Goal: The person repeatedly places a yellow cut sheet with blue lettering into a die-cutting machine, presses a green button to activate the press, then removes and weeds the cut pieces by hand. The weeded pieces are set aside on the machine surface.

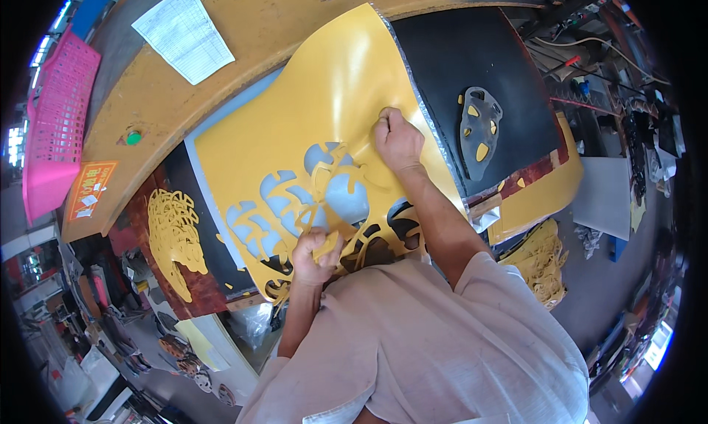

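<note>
A large glossy yellow sheet (295,99) lies over the work surface, its far end rising in a curve. Rows of shaped holes are cut through its near part, with a pale backing showing through them. My right hand (400,140) is closed in a fist on the sheet's right side, gripping it where the material creases. Closer to my body, my left hand (313,258) is closed on a yellow cut-out piece (326,245) by the holes. Loose yellow strips lie just beyond that hand; the sheet's near edge is partly hidden by my shirt.
A grey metal cutting die (483,133) with yellow bits inside rests on the black board (472,55) at right. Left lies a heap of yellow cut-outs (173,232). A brown machine beam (258,37) curves across the far side, bearing a paper sheet (184,33). A pink basket (63,122) stands far left.
</note>
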`<state>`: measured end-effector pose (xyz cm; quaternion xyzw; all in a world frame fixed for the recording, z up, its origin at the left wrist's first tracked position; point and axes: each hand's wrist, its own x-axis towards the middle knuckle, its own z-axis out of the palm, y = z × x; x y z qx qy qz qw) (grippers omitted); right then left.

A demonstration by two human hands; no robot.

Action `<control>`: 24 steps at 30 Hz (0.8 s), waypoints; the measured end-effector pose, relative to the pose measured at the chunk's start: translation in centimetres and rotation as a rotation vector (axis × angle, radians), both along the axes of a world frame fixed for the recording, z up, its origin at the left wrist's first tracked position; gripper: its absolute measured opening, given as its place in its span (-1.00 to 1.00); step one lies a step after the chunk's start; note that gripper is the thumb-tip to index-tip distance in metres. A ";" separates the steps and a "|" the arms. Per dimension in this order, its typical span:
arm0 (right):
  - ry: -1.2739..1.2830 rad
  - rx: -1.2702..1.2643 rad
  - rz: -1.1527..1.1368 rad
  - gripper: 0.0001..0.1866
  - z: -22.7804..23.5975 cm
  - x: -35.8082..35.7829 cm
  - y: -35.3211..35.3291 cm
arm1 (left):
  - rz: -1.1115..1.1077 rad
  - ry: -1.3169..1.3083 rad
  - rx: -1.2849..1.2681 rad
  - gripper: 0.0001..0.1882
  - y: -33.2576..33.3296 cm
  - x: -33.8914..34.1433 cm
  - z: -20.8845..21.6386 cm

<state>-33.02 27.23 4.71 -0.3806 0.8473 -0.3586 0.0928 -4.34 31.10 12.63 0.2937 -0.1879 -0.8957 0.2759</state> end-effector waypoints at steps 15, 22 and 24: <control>-0.004 -0.252 0.135 -0.91 0.5 0.3 0.4 | -0.130 -0.971 -0.661 -0.34 -14.7 -5.7 0.5; -0.216 -0.248 0.395 -0.84 2.3 0.8 -2.5 | -0.235 -1.538 -1.662 -0.49 -12.8 -10.4 0.6; -0.405 -0.161 0.381 -0.82 2.1 0.6 -4.1 | -0.367 -1.579 -1.685 -0.49 -13.2 -11.2 0.9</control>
